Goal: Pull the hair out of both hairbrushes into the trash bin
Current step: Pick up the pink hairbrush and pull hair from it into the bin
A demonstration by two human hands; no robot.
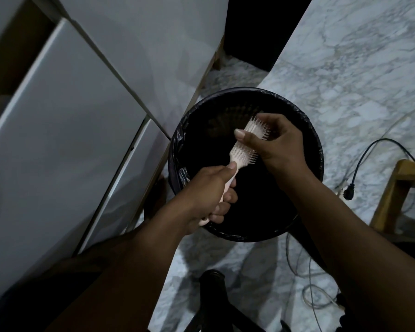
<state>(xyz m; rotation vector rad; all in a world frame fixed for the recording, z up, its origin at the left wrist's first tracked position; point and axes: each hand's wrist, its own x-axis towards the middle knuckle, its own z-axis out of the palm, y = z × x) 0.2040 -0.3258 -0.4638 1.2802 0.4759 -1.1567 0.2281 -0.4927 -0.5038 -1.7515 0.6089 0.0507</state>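
Two hands are on one pale pink hairbrush (243, 146), and I see no second brush from here. My left hand (207, 195) is wrapped shut around the handle, thumb laid along the neck just below the bristles. My right hand (277, 146) is curled over the bristle head from the far side, thumb pressed across the bristle face and fingers closed toward it in a pinch; whether any hair is caught in that pinch I cannot tell, the light is too dim. The brush hangs tilted above the open mouth of the trash bin (319, 149), which is lined with a black bag and stands on the marble floor (345, 75) beside a white cabinet (65, 130). I judge the brush light and rigid, its plastic pins springy; the handle is the sure hold. Hair would be soft and tangled, best pinched near the pin roots.
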